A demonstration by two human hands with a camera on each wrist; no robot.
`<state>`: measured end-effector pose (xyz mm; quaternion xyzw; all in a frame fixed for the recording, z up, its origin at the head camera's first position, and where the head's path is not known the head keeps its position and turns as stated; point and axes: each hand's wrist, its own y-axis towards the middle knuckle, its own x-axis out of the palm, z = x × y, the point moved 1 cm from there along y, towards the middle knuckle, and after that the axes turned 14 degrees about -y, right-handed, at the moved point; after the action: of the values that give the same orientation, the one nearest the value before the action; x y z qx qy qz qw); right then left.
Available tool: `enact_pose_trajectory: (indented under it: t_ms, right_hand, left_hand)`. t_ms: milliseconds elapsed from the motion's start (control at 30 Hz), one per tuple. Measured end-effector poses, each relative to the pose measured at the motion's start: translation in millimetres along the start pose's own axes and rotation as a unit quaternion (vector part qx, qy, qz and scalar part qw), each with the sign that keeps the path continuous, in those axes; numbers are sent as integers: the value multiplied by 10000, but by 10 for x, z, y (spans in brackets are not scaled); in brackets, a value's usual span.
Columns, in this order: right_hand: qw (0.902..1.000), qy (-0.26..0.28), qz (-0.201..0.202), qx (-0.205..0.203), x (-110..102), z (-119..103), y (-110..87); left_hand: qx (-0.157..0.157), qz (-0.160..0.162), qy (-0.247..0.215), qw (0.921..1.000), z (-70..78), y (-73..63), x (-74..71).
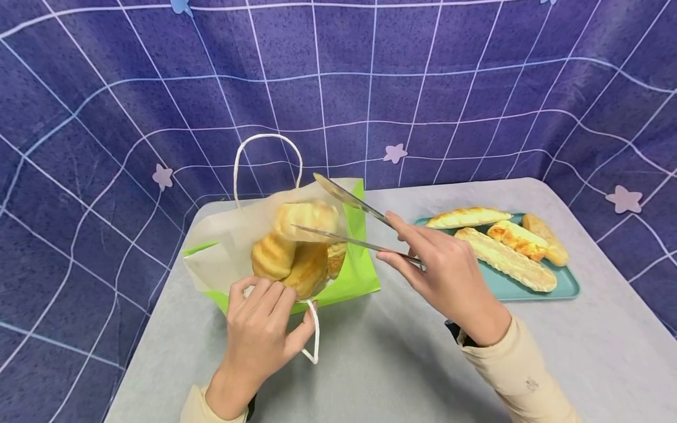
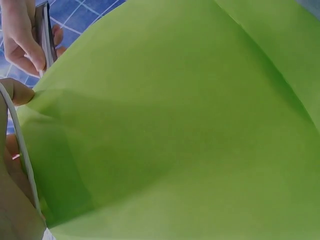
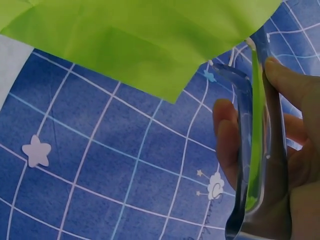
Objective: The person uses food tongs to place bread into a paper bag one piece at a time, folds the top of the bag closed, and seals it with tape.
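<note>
My left hand [image 1: 261,329] grips the near rim of a green paper bag [image 1: 357,252], fingers over the edge; the bag's white cord handle [image 1: 316,335] hangs by the thumb. Inside the bag, several bread rolls [image 1: 272,257] are piled up. My right hand [image 1: 446,270] holds metal tongs [image 1: 365,242] over the bag's mouth, their arms spread apart. A blurred pale bread piece [image 1: 312,218] is at the top of the pile, with the lower tong arm crossing in front of it. In the right wrist view, fingers and thumb hold the tongs [image 3: 272,190] near their bend.
To the right, a teal tray [image 1: 568,288] carries several long breads [image 1: 505,258] on the grey table [image 1: 381,364]. A second white handle [image 1: 267,136] stands up at the bag's far side. Behind the table hangs a blue grid-patterned cloth [image 1: 344,100].
</note>
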<state>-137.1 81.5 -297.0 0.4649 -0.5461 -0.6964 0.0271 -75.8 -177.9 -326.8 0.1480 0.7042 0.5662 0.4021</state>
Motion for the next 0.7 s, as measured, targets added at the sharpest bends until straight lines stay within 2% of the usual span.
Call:
enact_pose_trajectory:
  t_ms: [167, 500, 700]
  right_hand:
    - [9999, -21, -130, 93, -52, 25, -30]
    - [9985, 63, 550, 58, -171, 125, -148]
    - [9967, -188, 643, 467, -318, 361, -349]
  left_hand:
    - [27, -12, -30, 10000, 13, -1, 0]
    - [-20, -54, -45, 10000, 7, -34, 16]
    - [-34, 2, -67, 10000, -6, -26, 16]
